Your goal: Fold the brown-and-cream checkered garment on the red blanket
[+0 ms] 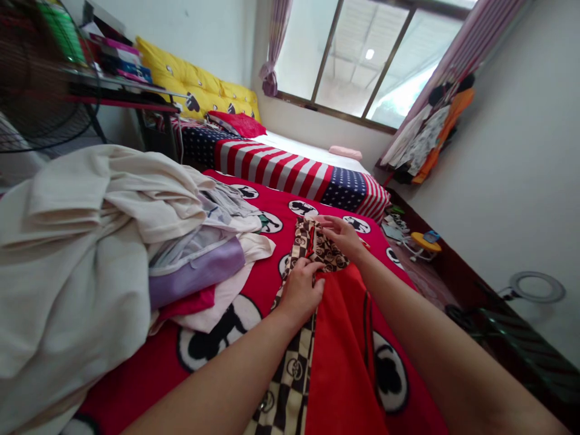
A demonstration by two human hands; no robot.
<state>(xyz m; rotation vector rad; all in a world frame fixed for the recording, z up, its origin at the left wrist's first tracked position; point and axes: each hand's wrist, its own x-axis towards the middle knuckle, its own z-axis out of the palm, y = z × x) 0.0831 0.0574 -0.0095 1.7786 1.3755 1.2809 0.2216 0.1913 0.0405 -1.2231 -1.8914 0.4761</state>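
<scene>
A long garment that looks like trousers (343,338), red with a brown-and-cream checked panel and a gathered patterned top end, lies lengthwise on the red blanket. My left hand (301,287) rests on the checked strip along its left side, fingers slightly bent and thumb apart. Farther up, my right hand (343,237) touches the gathered top end, its fingers stretched out toward the left. Both palms face down, so the fabric beneath them is hidden. Left of the garment sits a heap of clothes, with a large cream cloth (81,254) and a lilac piece (197,272).
The red blanket (122,386) has white ovals with black figures. Beyond stands a bed with a flag-patterned cover (276,166). A fan (45,78) and a desk (122,99) are at left; a yellow-topped stool (426,241) and a ring light (537,287) at right.
</scene>
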